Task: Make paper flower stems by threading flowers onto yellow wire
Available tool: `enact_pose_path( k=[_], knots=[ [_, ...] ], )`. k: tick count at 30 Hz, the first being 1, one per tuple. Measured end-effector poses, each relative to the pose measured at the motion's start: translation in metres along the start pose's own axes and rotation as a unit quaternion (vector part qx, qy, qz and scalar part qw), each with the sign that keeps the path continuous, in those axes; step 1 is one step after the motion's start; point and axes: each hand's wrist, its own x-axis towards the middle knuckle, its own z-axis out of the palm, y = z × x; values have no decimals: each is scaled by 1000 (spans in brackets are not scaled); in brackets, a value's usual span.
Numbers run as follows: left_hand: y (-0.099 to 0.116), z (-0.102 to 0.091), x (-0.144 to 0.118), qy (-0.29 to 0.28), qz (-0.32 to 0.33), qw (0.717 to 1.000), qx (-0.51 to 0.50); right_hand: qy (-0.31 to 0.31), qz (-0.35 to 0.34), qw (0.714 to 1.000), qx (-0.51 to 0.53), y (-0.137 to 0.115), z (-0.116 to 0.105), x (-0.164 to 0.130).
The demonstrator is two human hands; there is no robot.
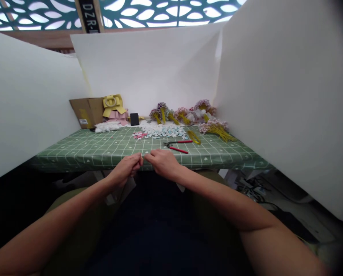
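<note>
At the front edge of the table, my left hand [128, 165] and my right hand [162, 161] are close together with a narrow gap between them. Both have their fingers closed in a pinch; what they hold, if anything, is too small to make out. Just beyond my right hand lie pliers [178, 147] with red handles, their jaws pointing left. A bundle of yellow wire stems [194, 137] rests behind the pliers. Farther back spreads a pile of small white and pale blue pieces [165, 131], with a few pink pieces [139, 135] at its left.
A green checked cloth [108, 147] covers the table. Along the back are a cardboard box [89, 111], yellow ribbon pieces [113, 105], a black phone [134, 119] and several bunches of beaded stems [162, 111]. White boards [148, 65] enclose the left, back and right sides.
</note>
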Motion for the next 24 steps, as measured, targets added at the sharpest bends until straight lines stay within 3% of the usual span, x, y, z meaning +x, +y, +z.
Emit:
enact_pose_path(
  k=[3, 5, 6, 9, 10, 11, 12, 13, 15, 17, 20, 22, 24],
  knots=[
    [2, -2, -2, 1, 62, 995, 76, -5, 27, 997, 67, -1, -5, 1],
    [9, -4, -8, 39, 160, 969, 184, -14, 56, 976, 209, 1, -15, 2],
    [13, -5, -12, 65, 216, 945, 237, -29, 66, 950, 303, 2, -21, 3],
    [25, -9, -24, 99, 368, 853, 358, -133, 47, 827, 544, 7, -38, 3],
    [27, -9, -26, 98, 400, 828, 380, -162, 34, 799, 578, 8, -41, 3],
    [27, -10, -26, 99, 414, 815, 392, -173, 26, 793, 584, 9, -41, 3],
    [25, -10, -25, 102, 407, 819, 392, -164, 25, 813, 558, 10, -38, 3],
    [22, -9, -22, 107, 378, 839, 376, -135, 38, 853, 502, 11, -33, 3],
    [12, -7, -13, 108, 266, 911, 297, -52, 76, 945, 314, 10, -19, 4],
    [2, -4, -4, 78, 126, 976, 159, -4, 61, 991, 119, 7, -7, 4],
    [-7, 0, 2, 26, -8, 1000, -11, 4, -17, 999, -33, 2, 3, 2],
    [-6, 0, 2, 12, -13, 1000, -19, -8, -23, 999, -36, -1, 3, 1],
    [-2, -2, 0, 25, 47, 996, 66, -17, 12, 999, 33, -1, -1, 0]
  ],
)
